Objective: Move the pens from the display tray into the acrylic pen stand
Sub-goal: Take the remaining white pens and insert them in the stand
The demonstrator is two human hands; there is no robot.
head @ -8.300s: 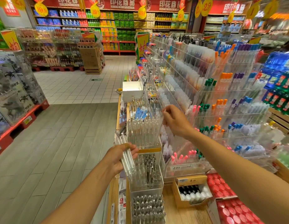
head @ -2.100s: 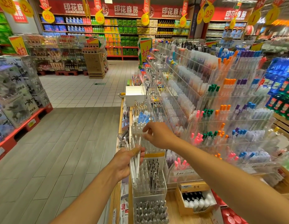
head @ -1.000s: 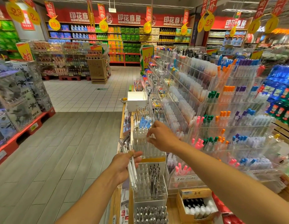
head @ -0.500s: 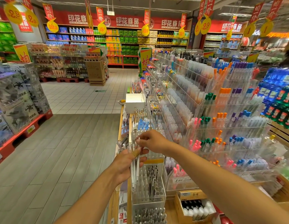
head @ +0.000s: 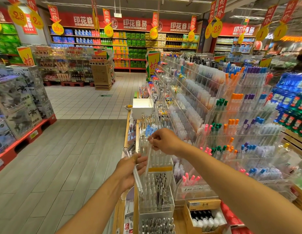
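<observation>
Far left: boxed toys (head: 20,102) stacked on a red pallet (head: 25,141), beside the grey plank floor (head: 65,166)

Left hand (head: 130,169): fingers curled round a bundle of white pens (head: 138,181); the bundle slants, upper ends fanning out above the thumb, lower ends pointing down in front of the clear stand. The bundle's count cannot be told

Single white pen (head: 148,157): pinched at its upper end by the right hand (head: 165,142), thumb against fingertips, the other fingers curled. Its lower end reaches down to the fingers of the left hand, just beside the bundle; whether it touches them cannot be told

Acrylic pen stand (head: 155,188): clear, stepped compartments at the near end of the wooden shelf edge. The upper compartment, with a yellow strip (head: 159,169) along its front, holds upright white pens behind both hands. The compartment below holds upright pens with dark and silver clips. A lower compartment at the bottom edge shows silver pen tips

Cardboard box (head: 204,215): right of the stand, open, holding small dark-capped white bottles

Tiered acrylic rack (head: 239,132): further right, rows of upright markers with pink, green, orange, purple and blue caps; a price label (head: 193,189) on its lowest front

Background: shelves of goods under red banners and yellow price tags
</observation>
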